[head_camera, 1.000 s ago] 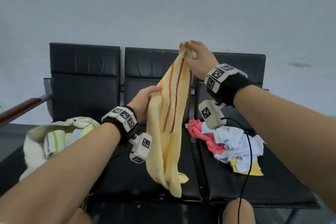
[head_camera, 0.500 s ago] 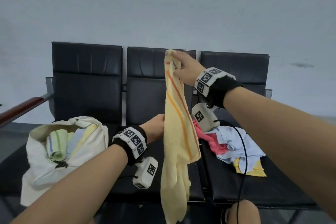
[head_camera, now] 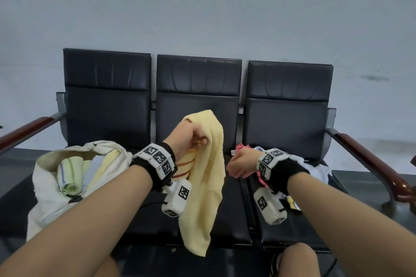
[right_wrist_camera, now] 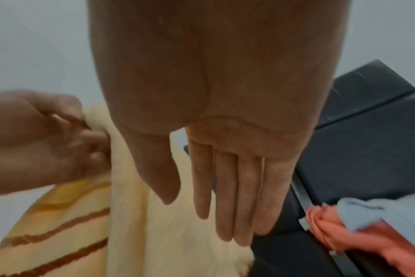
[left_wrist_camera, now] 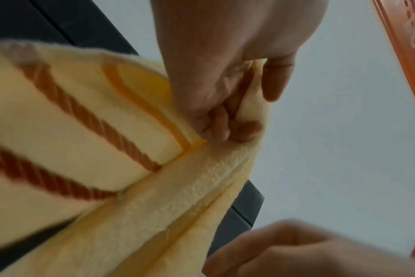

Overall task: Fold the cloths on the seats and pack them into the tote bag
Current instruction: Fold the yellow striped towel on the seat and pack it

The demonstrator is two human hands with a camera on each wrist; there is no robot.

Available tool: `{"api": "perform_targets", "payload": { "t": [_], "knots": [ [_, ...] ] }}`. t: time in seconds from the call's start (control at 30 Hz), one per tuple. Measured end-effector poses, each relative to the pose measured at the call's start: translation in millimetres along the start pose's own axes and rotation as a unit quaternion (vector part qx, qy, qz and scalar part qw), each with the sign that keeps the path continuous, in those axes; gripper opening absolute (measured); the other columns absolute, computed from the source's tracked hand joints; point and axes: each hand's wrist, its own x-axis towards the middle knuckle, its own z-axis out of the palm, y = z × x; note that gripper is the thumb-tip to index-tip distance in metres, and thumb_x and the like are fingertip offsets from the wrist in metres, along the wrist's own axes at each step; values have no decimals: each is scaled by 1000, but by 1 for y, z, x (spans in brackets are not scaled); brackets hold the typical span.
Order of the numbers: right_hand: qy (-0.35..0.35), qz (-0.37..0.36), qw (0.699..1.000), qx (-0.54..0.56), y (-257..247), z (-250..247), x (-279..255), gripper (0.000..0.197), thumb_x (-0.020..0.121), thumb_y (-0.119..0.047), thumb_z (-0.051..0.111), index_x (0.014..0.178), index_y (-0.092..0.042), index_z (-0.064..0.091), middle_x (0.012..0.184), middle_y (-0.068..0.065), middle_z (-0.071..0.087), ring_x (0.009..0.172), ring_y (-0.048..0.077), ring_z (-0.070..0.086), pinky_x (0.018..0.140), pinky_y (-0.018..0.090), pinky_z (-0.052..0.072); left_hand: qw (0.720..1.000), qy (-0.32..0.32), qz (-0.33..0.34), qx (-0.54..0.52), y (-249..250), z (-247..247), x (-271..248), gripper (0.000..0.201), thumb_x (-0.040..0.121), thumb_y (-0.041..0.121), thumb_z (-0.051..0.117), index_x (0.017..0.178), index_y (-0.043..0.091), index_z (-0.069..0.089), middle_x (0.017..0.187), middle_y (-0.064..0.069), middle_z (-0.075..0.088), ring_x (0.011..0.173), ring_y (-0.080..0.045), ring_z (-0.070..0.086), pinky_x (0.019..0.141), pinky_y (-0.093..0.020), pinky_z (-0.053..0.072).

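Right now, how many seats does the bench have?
3: the left seat behind the tote bag, the middle seat, and the right seat with loose cloths.

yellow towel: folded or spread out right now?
Doubled over, not neatly folded: the yellow towel drapes over the left hand, which grips it, both halves hanging above the middle seat. Right hand is off it.

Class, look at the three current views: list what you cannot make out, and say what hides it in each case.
- Head view: tote bag depth, hidden by its wall and the left forearm.
- Head view: pile on the right seat, mostly behind the right hand.
- Left wrist view: yellow towel blurred, cut by the frame; left hand grips it.
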Motion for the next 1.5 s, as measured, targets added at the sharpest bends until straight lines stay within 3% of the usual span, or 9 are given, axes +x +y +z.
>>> {"api": "perform_targets", "payload": {
  "t": [0.13, 0.4, 0.53, 0.63, 0.73, 1.03, 1.2, 1.37, 1.5],
  "knots": [
    [37, -24, 992, 116, 18, 26, 28, 27, 92, -20, 61, 119, -20, 65, 110, 6, 67, 103, 22, 63, 81, 31, 50, 995, -27, 44, 90, 11, 3, -5, 36, 87, -18, 31, 105, -5, 59, 72, -19, 65, 59, -24, 63, 51, -28, 42],
    [33, 12, 953, 301, 14, 50, 46, 54, 83, -45, 73, 120, -8, 61, 118, 9, 68, 109, 21, 63, 95, 43, 49, 970, 84, 183, 136, 20, -19, -5, 9, 95, 9, 60, 98, 13, 68, 76, 4, 69, 65, -6, 63, 59, -21, 50],
    [116, -24, 909, 400, 2, 52, 46, 29, 90, -21, 65, 110, 0, 64, 95, 17, 71, 90, 30, 69, 87, 44, 56, 985, 95, 127, 73, 19, -34, 0, 27, 95, 38, 58, 111, 18, 69, 105, -9, 74, 99, -29, 70, 87, -48, 58],
    [175, -25, 868, 464, -5, 33, 41, 25, 92, -27, 63, 99, -4, 62, 77, 10, 65, 66, 23, 64, 67, 36, 55, 996, 72, 49, 14, 16, -48, 5, 53, 89, 60, 53, 113, 17, 73, 109, -7, 75, 102, -24, 71, 93, -44, 56],
    [190, -12, 840, 508, -8, 7, 39, 40, 90, -38, 66, 112, -4, 65, 102, 13, 71, 94, 34, 68, 80, 42, 56, 995, 82, -9, -59, 11, -63, 6, 78, 77, 80, 52, 120, 17, 70, 116, -10, 73, 106, -24, 70, 93, -43, 55],
    [271, 12, 880, 390, 5, -68, 77, 99, 38, -70, 63, 117, -11, 65, 114, 11, 69, 101, 35, 66, 94, 49, 52, 977, 172, -92, -86, -2, -102, -1, 28, 96, 35, 52, 76, 18, 62, 71, 2, 61, 65, -17, 61, 69, -32, 50],
    [150, -3, 908, 392, -26, -53, -6, 39, 90, -33, 63, 111, -1, 64, 109, 14, 68, 95, 30, 65, 77, 40, 51, 967, 145, -79, -197, 5, -125, -14, 22, 94, 31, 60, 91, 11, 69, 87, -6, 69, 82, -23, 66, 88, -37, 50],
    [248, 5, 918, 309, -15, -69, 5, 58, 57, -37, 87, 101, -3, 71, 103, 20, 72, 91, 37, 71, 87, 55, 55, 966, 178, -70, -173, 8, -125, -20, 8, 93, 20, 63, 89, 13, 66, 78, 0, 64, 72, -16, 62, 78, -30, 51],
    [325, 11, 916, 236, -26, -62, -20, 49, 82, -46, 71, 106, -4, 68, 98, 14, 70, 90, 36, 68, 86, 50, 56, 970, 127, -45, -201, 8, -131, -20, 7, 89, 19, 67, 88, 15, 61, 84, -2, 60, 80, -18, 61, 85, -34, 53]
  ]
}}
